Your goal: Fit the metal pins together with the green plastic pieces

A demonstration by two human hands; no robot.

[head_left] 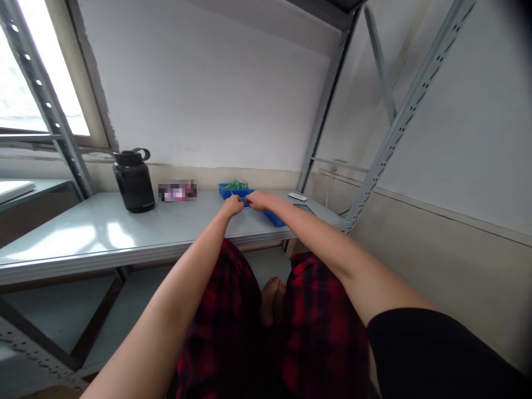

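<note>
My left hand (234,205) and my right hand (257,200) are close together over the shelf top, fingers drawn into a pinch. Whatever they hold, if anything, is too small to make out. Just behind them stands a blue tray (224,192) with green pieces (238,184) heaped in it; my hands hide part of its front. Another blue tray (274,219) lies to the right, partly covered by my right hand and forearm.
A black bottle (135,183) with a loop lid stands left on the grey shelf (183,221), beside a blurred pink item (177,191). At right lie a white flat object (297,196) and a dark flat panel (305,209). Metal posts (330,105) rise at the ends.
</note>
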